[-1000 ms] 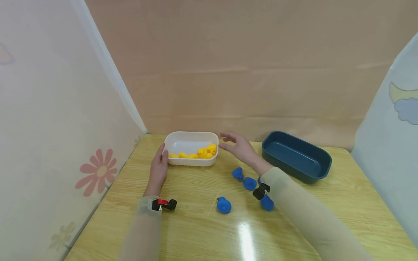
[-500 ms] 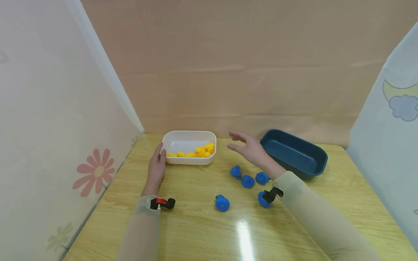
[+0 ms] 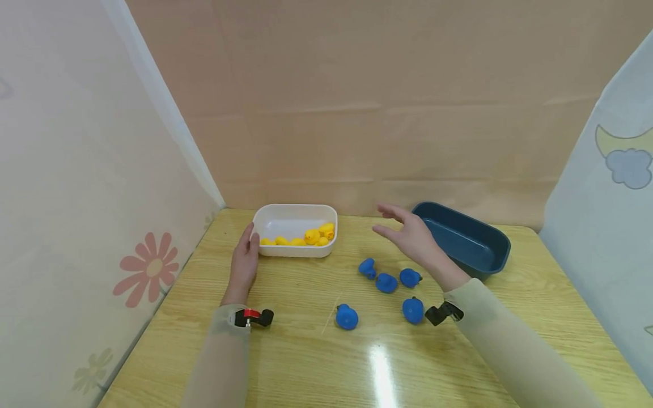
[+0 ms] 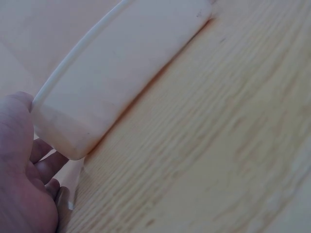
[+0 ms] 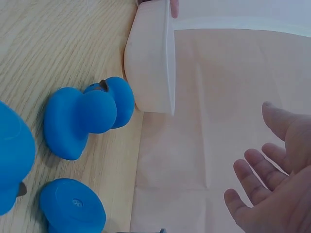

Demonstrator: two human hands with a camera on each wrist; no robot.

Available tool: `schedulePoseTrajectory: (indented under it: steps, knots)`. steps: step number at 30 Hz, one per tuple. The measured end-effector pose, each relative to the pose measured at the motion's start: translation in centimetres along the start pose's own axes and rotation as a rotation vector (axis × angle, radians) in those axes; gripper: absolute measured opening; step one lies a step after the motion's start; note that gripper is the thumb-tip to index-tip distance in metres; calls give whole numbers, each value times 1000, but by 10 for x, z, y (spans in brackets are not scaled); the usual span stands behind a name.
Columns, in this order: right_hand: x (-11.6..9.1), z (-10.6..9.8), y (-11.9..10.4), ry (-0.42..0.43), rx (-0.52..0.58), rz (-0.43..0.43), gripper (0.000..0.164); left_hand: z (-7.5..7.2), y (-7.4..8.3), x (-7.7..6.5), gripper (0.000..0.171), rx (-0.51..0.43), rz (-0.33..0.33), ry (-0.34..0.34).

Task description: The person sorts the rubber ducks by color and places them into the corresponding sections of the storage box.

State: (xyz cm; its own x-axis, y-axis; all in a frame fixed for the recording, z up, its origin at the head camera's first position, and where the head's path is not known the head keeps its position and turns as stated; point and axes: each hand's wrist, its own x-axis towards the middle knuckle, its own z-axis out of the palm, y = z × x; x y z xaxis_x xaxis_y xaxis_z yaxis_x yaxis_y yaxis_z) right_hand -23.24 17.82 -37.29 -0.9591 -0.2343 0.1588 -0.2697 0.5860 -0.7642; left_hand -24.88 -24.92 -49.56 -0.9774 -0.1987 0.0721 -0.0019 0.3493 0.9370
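Note:
At the back left stands a white plastic bin (image 3: 293, 251) with several yellow rubber ducks (image 3: 312, 236) in its front part. My left hand (image 3: 245, 262) holds the bin's left end; in the left wrist view its thumb is at the rim and its fingers are round the lower corner. My right hand (image 3: 410, 235) hovers with nothing in it, fingers spread, in front of the left end of the dark blue bin (image 3: 497, 258). Below it on the table lie several blue rubber ducks (image 3: 386, 283), some tipped over; one blue duck (image 3: 347, 317) lies apart, nearer the front.
The dark blue bin stands at an angle at the back right of the wooden table (image 3: 301, 362). A brown paper backdrop (image 3: 326, 113) rises behind the table. Pale printed side panels (image 3: 76, 198) stand at left and right.
My right hand has moved right, from beside the white bin's right end to the dark blue bin, uncovering blue ducks under the forearm. My left hand has stayed on the white bin.

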Motion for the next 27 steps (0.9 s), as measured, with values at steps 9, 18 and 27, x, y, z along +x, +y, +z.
schedulePoseTrajectory:
  steps: [9, 18, 27]
  knots:
    - [-21, -12, 2, 99, -109, -11, 69, -1, -1, 2, 68, 4, 14, -2]
    - [-42, -23, 12, 190, -218, -51, 69, 0, 0, 1, 68, 18, 12, -1]
    - [-60, -28, 27, 315, -378, -147, 67, -1, -2, 0, 70, 13, 1, 4]
